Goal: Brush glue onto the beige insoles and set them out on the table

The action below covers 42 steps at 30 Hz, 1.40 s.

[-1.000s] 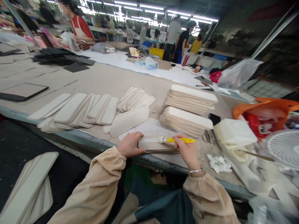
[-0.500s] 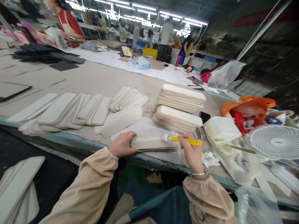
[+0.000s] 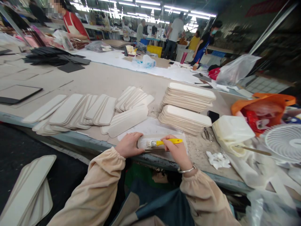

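Observation:
My right hand (image 3: 175,150) grips the yellow handle of a paintbrush (image 3: 169,142). The bristles touch the top of a small stack of long rounded panels (image 3: 150,137) at the table's front edge, where a wet whitish film shows. At the stack's left end, my left hand (image 3: 130,144) holds it, thumb at the front and fingers over the far side. Behind the stack stand two neat piles of similar panels, a nearer pile (image 3: 185,117) and a farther pile (image 3: 189,95). Fanned-out panels (image 3: 107,110) lie to the left.
On the right are scissors (image 3: 208,134), a black phone (image 3: 213,116), a whitish plastic container (image 3: 232,128) with a stick across it, crumpled white tissue (image 3: 218,159), an orange bag (image 3: 263,106) and a white fan (image 3: 285,142). More panels (image 3: 30,191) lie lower left. Co-workers stand farther back.
My right hand has drawn the brush leftward along the top panel, from near its right end toward my left hand. My left hand keeps its hold. The whole view has shifted slightly.

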{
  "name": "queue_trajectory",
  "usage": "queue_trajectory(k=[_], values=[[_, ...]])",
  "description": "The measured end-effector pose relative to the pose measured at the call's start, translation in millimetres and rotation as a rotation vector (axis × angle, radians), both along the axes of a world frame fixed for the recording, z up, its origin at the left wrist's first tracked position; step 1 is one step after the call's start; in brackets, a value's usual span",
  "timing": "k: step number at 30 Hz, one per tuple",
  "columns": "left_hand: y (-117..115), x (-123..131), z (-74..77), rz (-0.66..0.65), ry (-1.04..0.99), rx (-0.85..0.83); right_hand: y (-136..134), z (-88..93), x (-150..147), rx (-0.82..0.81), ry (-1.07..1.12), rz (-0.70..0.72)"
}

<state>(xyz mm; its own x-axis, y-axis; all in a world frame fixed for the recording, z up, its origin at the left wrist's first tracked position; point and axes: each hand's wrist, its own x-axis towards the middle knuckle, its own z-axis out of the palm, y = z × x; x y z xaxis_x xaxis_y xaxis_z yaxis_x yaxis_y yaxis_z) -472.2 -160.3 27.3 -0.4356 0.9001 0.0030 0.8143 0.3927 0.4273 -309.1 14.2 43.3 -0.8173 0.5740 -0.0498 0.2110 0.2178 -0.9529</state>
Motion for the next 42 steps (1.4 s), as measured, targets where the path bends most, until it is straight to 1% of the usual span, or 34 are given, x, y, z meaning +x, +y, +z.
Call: queue_trajectory(k=[6, 10, 12, 15, 17, 19, 21, 24, 28, 31, 33, 34, 35, 37, 38, 39, 41, 42], values=[[0, 1, 0.5, 0.007, 0.009, -0.028, 45, 11.0, 35, 0.162, -0.070, -0.138], [1, 1, 1.0, 0.003, 0.001, -0.045, 66, 15.6, 56, 0.225, -0.105, -0.265], [2, 1, 1.3, 0.004, -0.001, -0.048, 72, 17.0, 64, 0.260, -0.123, -0.325], [2, 2, 2.0, 0.008, 0.008, -0.045, 77, 18.6, 73, 0.345, -0.154, -0.372], [2, 2, 2.8, 0.010, 0.012, -0.040, 78, 19.7, 79, 0.457, -0.157, -0.408], [2, 2, 3.3, 0.014, 0.010, -0.042, 76, 20.6, 84, 0.585, -0.114, -0.442], [2, 2, 3.2, 0.013, 0.009, -0.044, 72, 20.6, 85, 0.705, -0.054, -0.430], [2, 2, 2.1, 0.004, 0.010, -0.032, 62, 17.6, 79, 0.904, -0.049, -0.346], [2, 1, 2.0, 0.011, 0.004, -0.019, 36, 12.3, 57, 1.156, -0.174, -0.168], [2, 2, 2.4, 0.014, -0.006, -0.014, 9, 10.9, 39, 1.243, -0.198, -0.011], [2, 2, 1.3, 0.013, -0.015, -0.004, -10, 10.4, 29, 1.234, -0.150, 0.100], [2, 1, 0.4, 0.017, -0.020, 0.003, -17, 9.8, 26, 1.200, -0.106, 0.159], [2, 1, -0.6, 0.021, -0.025, 0.010, -23, 9.2, 22, 1.137, -0.048, 0.209], [1, 0, -2.3, 0.033, -0.037, 0.019, -30, 7.9, 19, 0.921, 0.093, 0.244], [1, 0, -2.7, 0.037, -0.042, 0.019, -30, 7.6, 18, 0.773, 0.152, 0.219], [1, 0, -2.7, 0.040, -0.046, 0.015, -28, 7.6, 18, 0.615, 0.193, 0.161], [0, 1, -1.5, 0.048, -0.049, -0.003, -21, 8.3, 18, 0.315, 0.218, -0.004], [0, 1, -0.6, 0.054, -0.050, -0.014, -16, 8.5, 18, 0.193, 0.212, -0.084]])
